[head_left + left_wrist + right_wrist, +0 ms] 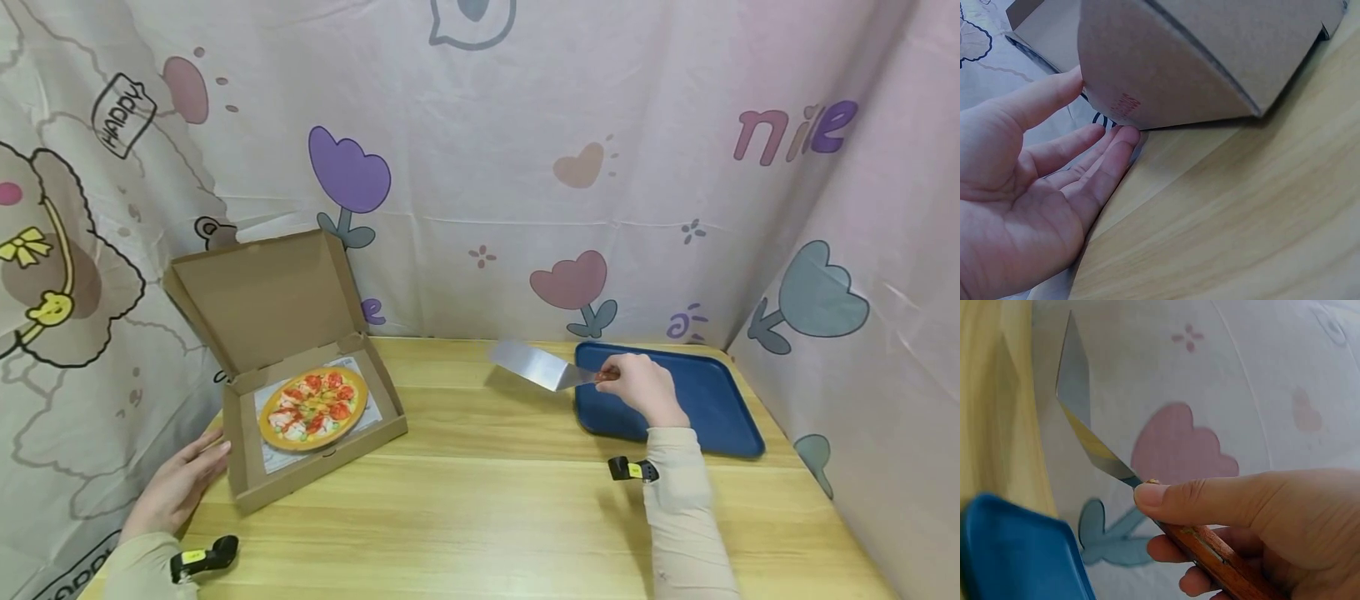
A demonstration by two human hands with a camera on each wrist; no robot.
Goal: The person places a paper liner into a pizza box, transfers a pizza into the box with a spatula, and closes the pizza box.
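My right hand (643,387) grips the wooden handle (1210,550) of a metal pizza server (531,364), its thumb laid along the top of the handle. The flat blade points left, raised over the table beside the blue tray (701,396). At the left, an open cardboard pizza box (315,475) holds a round pizza (315,406) on a printed paper sheet. My left hand (180,483) is at the box's left side. In the left wrist view its fingers are extended, with the thumb against the cardboard wall (1147,81) and the other fingertips by its lower edge.
The wooden table (480,500) reaches back to a printed curtain (465,167), which also hangs along both sides. The box lid (270,300) stands upright and leans back near the curtain. The tray lies at the table's back right, under my right hand.
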